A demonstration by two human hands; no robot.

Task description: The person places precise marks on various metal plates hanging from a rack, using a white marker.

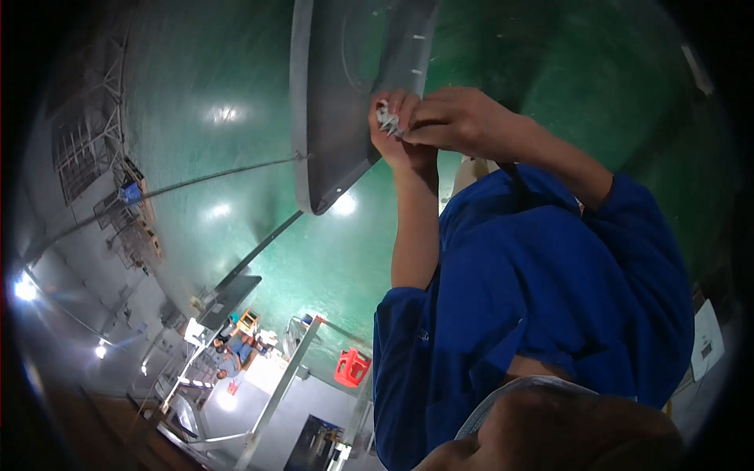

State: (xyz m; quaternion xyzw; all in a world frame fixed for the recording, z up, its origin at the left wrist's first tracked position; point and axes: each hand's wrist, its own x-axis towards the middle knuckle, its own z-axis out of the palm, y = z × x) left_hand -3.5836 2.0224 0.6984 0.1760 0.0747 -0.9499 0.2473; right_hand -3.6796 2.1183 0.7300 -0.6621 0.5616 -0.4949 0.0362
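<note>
Okay so my left hand [404,155] is curled round a little bunch of small whitish pieces [386,118], pointy bits sticking up between the fingers. They look like clips, but they're too small to say for sure. Grip's pretty much closed on them. My right hand [462,120] comes in from the other side, thumb and fingers drawn close together right at the bunch. Can't tell if it's actually pinching one, since the fingertips cover it.

Both hands are by the near right edge of a big grey panel [330,102] with a raised rim and an oval outline on its face. Left hand overlaps that edge in view; whether it's touching, no clue. A thin rod [228,172] runs off leftward from the rim. Green floor [188,125] underneath, my blue shirt [542,275] below the hands, and well off at lower left a red plastic stool [352,367] plus a seated person [233,359].
</note>
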